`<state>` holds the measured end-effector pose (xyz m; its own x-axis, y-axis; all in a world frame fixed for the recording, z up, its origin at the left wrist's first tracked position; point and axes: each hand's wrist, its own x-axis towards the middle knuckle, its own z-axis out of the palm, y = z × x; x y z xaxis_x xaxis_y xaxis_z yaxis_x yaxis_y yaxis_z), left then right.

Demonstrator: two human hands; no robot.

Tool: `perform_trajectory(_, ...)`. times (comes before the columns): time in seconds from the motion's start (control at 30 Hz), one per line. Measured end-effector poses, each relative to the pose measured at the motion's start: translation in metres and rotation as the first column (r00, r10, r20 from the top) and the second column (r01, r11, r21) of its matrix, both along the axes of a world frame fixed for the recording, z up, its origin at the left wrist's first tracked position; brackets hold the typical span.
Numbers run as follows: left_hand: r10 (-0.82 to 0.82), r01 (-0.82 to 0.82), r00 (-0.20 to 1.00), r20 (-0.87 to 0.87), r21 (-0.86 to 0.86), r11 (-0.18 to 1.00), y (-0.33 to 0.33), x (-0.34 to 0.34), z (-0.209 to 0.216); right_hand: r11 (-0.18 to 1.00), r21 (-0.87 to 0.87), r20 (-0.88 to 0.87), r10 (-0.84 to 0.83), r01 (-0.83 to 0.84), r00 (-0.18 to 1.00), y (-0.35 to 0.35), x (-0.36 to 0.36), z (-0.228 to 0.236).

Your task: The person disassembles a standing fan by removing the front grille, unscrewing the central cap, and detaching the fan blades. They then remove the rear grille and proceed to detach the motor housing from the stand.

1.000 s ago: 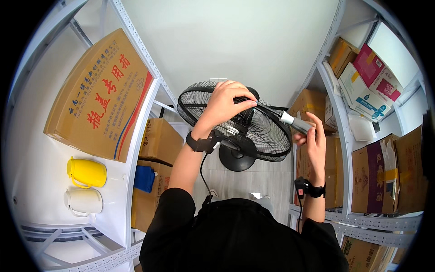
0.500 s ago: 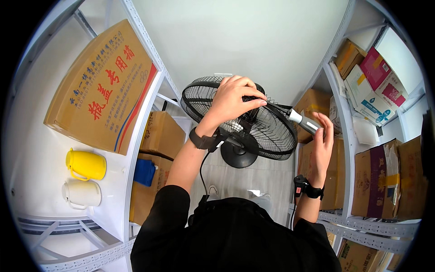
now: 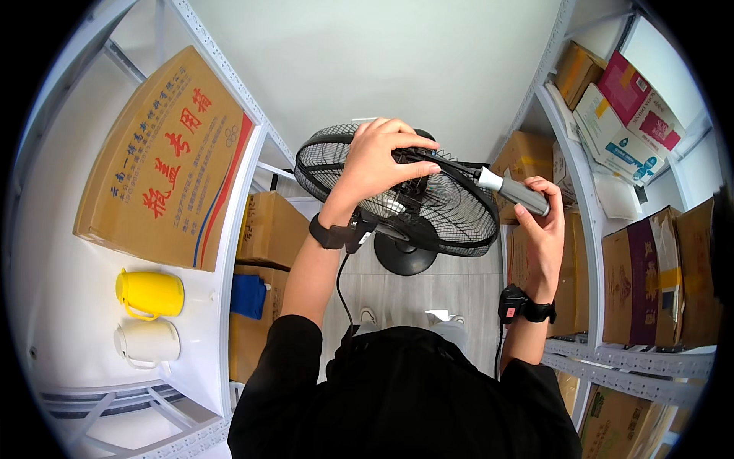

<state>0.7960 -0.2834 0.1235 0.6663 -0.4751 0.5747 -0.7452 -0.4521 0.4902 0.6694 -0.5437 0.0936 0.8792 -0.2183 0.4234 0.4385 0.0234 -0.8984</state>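
From where I stand, the screwdriver-like tool with a rounded grey handle and white collar (image 3: 524,196) lies beside the black wire-caged pedestal fan (image 3: 465,246), its long axis slanting up and leftward toward the cage's upper rim; I can't make out its tip. The right hand (image 3: 546,229) is nearer, fingers and thumb curled around the handle's outer end, wrist below. The left hand (image 3: 380,162) arches half-open over the cage, thumb and forefinger parted; whether it grips anything, I can't tell.
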Motion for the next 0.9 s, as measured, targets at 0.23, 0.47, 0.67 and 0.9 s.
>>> perform_trajectory(0.23,0.027,-0.027,0.999,0.022,0.019,0.999,-0.002,-0.001,-0.005,0.860,-0.432,-0.231,-0.396,0.271,0.889,0.012,-0.002,0.005)
perform_trajectory(0.47,0.015,-0.015,0.998,0.055,-0.001,1.000,-0.005,-0.002,-0.003,0.984,-0.045,0.122,-0.166,0.172,0.979,0.011,0.004,-0.001)
perform_trajectory(0.67,0.054,-0.055,0.998,0.020,0.033,0.998,0.001,-0.001,-0.001,0.870,-0.431,-0.238,-0.365,0.239,0.900,0.003,0.002,0.004)
perform_trajectory(0.9,0.049,-0.048,0.998,-0.041,0.012,0.999,-0.001,0.001,0.001,0.986,-0.037,-0.028,-0.162,0.161,0.986,0.003,0.005,-0.006)
